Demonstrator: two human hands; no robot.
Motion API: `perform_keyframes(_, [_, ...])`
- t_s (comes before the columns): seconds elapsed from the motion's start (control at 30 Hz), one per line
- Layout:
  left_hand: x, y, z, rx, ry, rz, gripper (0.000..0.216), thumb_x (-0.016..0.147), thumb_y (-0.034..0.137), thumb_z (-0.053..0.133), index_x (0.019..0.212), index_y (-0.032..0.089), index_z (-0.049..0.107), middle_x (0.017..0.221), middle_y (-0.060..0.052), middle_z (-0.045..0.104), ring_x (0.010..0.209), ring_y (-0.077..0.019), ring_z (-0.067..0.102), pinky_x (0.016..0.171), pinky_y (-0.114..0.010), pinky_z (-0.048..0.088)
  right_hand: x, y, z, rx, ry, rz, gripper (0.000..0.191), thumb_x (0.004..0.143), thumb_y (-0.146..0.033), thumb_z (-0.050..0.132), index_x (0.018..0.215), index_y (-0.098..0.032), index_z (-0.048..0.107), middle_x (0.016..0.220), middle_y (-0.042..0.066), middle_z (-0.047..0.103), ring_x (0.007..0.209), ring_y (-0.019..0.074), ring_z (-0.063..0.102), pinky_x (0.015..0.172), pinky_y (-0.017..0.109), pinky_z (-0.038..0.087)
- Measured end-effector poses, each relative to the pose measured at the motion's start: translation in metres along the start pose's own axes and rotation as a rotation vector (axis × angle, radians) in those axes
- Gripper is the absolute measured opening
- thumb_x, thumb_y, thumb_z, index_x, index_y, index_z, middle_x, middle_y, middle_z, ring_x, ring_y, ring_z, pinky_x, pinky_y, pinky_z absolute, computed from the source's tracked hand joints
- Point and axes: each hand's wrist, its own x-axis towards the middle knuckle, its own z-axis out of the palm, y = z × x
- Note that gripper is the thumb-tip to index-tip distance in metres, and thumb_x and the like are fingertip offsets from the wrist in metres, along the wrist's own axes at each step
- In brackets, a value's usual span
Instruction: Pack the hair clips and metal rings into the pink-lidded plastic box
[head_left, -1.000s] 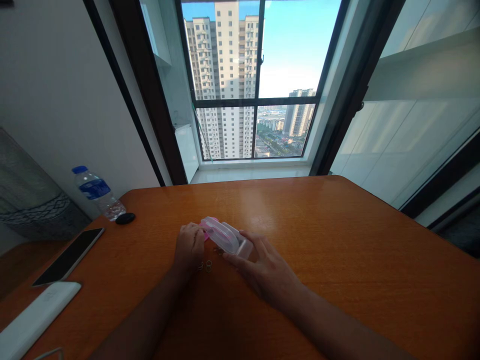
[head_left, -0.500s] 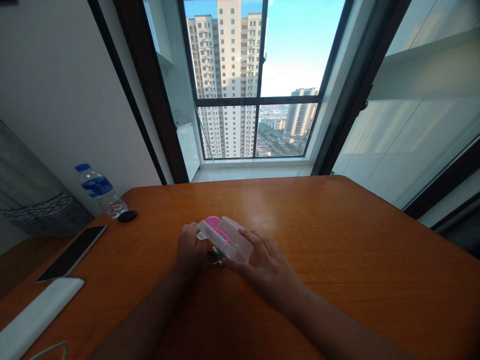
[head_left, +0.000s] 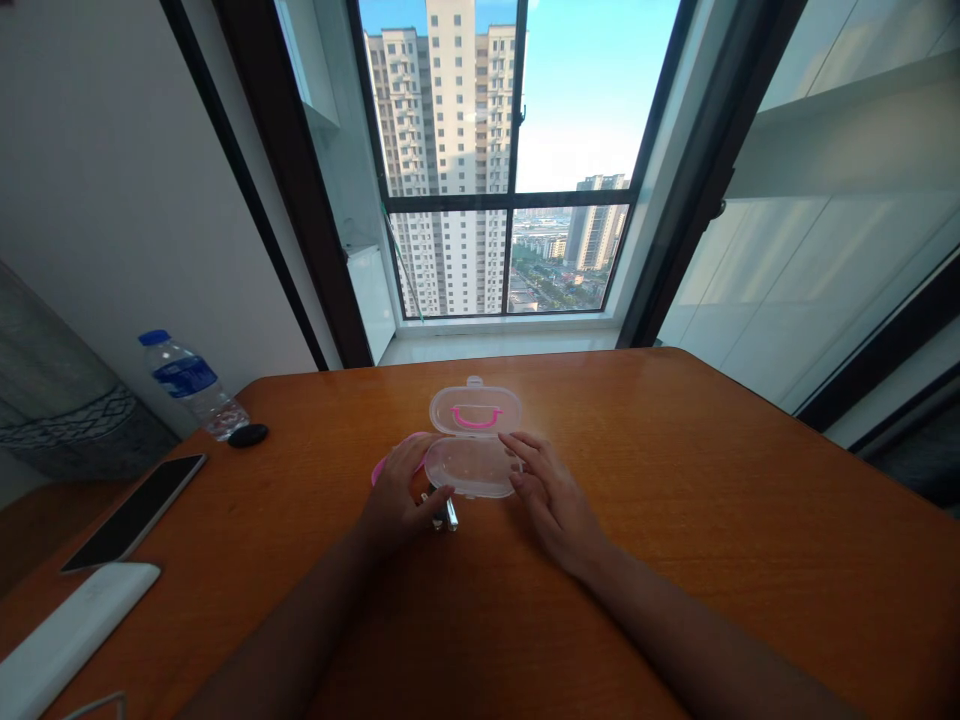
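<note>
A clear plastic box (head_left: pixel 474 470) lies on the wooden table with its lid (head_left: pixel 474 408) folded back, away from me. The lid has a pink handle (head_left: pixel 477 418). My left hand (head_left: pixel 401 497) is at the box's left end, fingers at the far side and thumb at the near side. My right hand (head_left: pixel 556 500) holds the right end between thumb and fingers. Partly beneath my left hand is a round pink thing (head_left: pixel 381 468), mostly hidden. Small shiny metal pieces (head_left: pixel 451 514), one looking like a nail clipper, lie by my left thumb.
At the left are a phone (head_left: pixel 135 512), a long white object (head_left: pixel 79 630) with a cable (head_left: pixel 101 704) near it, a water bottle (head_left: pixel 191 383) and a round black object (head_left: pixel 247 435). The table's far edge faces a window (head_left: pixel 510 200).
The box was tilted between my hands with pink pieces showing at it. Now it rests flat with the lid laid back, and a pink piece is by my left hand.
</note>
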Motion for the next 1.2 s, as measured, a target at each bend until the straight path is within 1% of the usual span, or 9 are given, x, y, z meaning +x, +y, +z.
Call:
perform_keyframes(0.1, [0.000, 0.000, 0.002, 0.031, -0.035, -0.041, 0.058, 0.080, 0.047, 0.068, 0.129, 0.020, 0.055, 0.130, -0.012, 0.062, 0.121, -0.0304, 0.056, 0.106, -0.044, 0.041, 0.005, 0.013, 0.001, 0.115, -0.008, 0.088, 0.040, 0.101, -0.035, 0.043, 0.140, -0.032, 0.049, 0.133, 0.007, 0.058, 0.117, 0.0216, 0.061, 0.102, 0.041, 0.048])
perform_keyframes(0.2, [0.001, 0.000, 0.003, 0.025, -0.047, -0.113, 0.056, 0.081, 0.050, 0.067, 0.128, 0.021, 0.057, 0.127, -0.011, 0.064, 0.118, -0.0304, 0.058, 0.104, -0.046, 0.043, 0.007, 0.019, 0.001, 0.152, -0.028, 0.146, 0.037, 0.101, -0.038, 0.043, 0.137, -0.031, 0.053, 0.130, 0.006, 0.062, 0.116, 0.0224, 0.062, 0.103, 0.042, 0.048])
perform_keyframes(0.27, [0.002, -0.002, 0.004, 0.022, -0.032, -0.184, 0.055, 0.084, 0.050, 0.063, 0.130, 0.022, 0.055, 0.128, -0.010, 0.064, 0.118, -0.0296, 0.058, 0.103, -0.046, 0.044, 0.008, 0.019, 0.002, 0.186, -0.046, 0.168, 0.040, 0.100, -0.038, 0.046, 0.139, -0.030, 0.049, 0.132, 0.007, 0.062, 0.116, 0.0224, 0.063, 0.103, 0.043, 0.048])
perform_keyframes(0.37, [0.002, -0.006, 0.007, 0.034, -0.023, -0.274, 0.052, 0.088, 0.049, 0.058, 0.132, 0.022, 0.054, 0.129, -0.010, 0.064, 0.120, -0.0289, 0.058, 0.104, -0.046, 0.044, 0.007, 0.019, 0.003, 0.176, -0.098, 0.172, 0.054, 0.095, -0.037, 0.055, 0.146, -0.029, 0.040, 0.138, 0.008, 0.059, 0.121, 0.0233, 0.060, 0.105, 0.045, 0.047])
perform_keyframes(0.43, [0.002, -0.009, 0.008, 0.038, -0.040, -0.272, 0.051, 0.089, 0.049, 0.056, 0.132, 0.021, 0.054, 0.132, -0.011, 0.062, 0.122, -0.0286, 0.056, 0.105, -0.046, 0.043, 0.006, 0.020, 0.004, 0.117, -0.116, 0.175, 0.058, 0.093, -0.033, 0.059, 0.147, -0.029, 0.039, 0.138, 0.008, 0.058, 0.124, 0.0244, 0.058, 0.107, 0.047, 0.045])
perform_keyframes(0.57, [0.001, -0.011, 0.010, 0.070, -0.048, -0.233, 0.056, 0.087, 0.050, 0.058, 0.134, 0.021, 0.055, 0.134, -0.011, 0.061, 0.123, -0.0296, 0.056, 0.106, -0.047, 0.042, 0.006, 0.026, 0.007, 0.043, -0.105, 0.180, 0.057, 0.092, -0.027, 0.058, 0.147, -0.028, 0.040, 0.135, 0.009, 0.061, 0.124, 0.0255, 0.058, 0.106, 0.050, 0.045])
perform_keyframes(0.83, [0.005, -0.011, 0.008, 0.104, 0.035, -0.330, 0.052, 0.089, 0.051, 0.054, 0.128, 0.017, 0.061, 0.108, -0.011, 0.071, 0.099, -0.0272, 0.066, 0.091, -0.043, 0.049, 0.005, 0.032, 0.010, 0.043, -0.051, 0.147, 0.063, 0.088, -0.024, 0.061, 0.146, -0.026, 0.038, 0.135, 0.012, 0.059, 0.122, 0.0239, 0.059, 0.105, 0.049, 0.046])
perform_keyframes(1.07, [0.005, -0.012, 0.008, 0.079, 0.041, -0.347, 0.054, 0.083, 0.051, 0.063, 0.123, 0.015, 0.063, 0.106, -0.011, 0.073, 0.097, -0.0271, 0.068, 0.090, -0.041, 0.051, 0.007, 0.030, 0.008, 0.046, -0.079, 0.150, 0.066, 0.088, -0.022, 0.060, 0.148, -0.027, 0.034, 0.138, 0.011, 0.059, 0.128, 0.0235, 0.055, 0.109, 0.049, 0.042])
perform_keyframes(1.2, [0.005, -0.011, 0.008, 0.098, 0.061, -0.343, 0.053, 0.082, 0.052, 0.064, 0.121, 0.016, 0.064, 0.104, -0.010, 0.074, 0.096, -0.0274, 0.068, 0.089, -0.042, 0.051, 0.007, 0.031, 0.009, 0.025, -0.131, 0.101, 0.071, 0.089, -0.021, 0.059, 0.152, -0.024, 0.027, 0.147, 0.013, 0.050, 0.135, 0.0245, 0.048, 0.112, 0.050, 0.038])
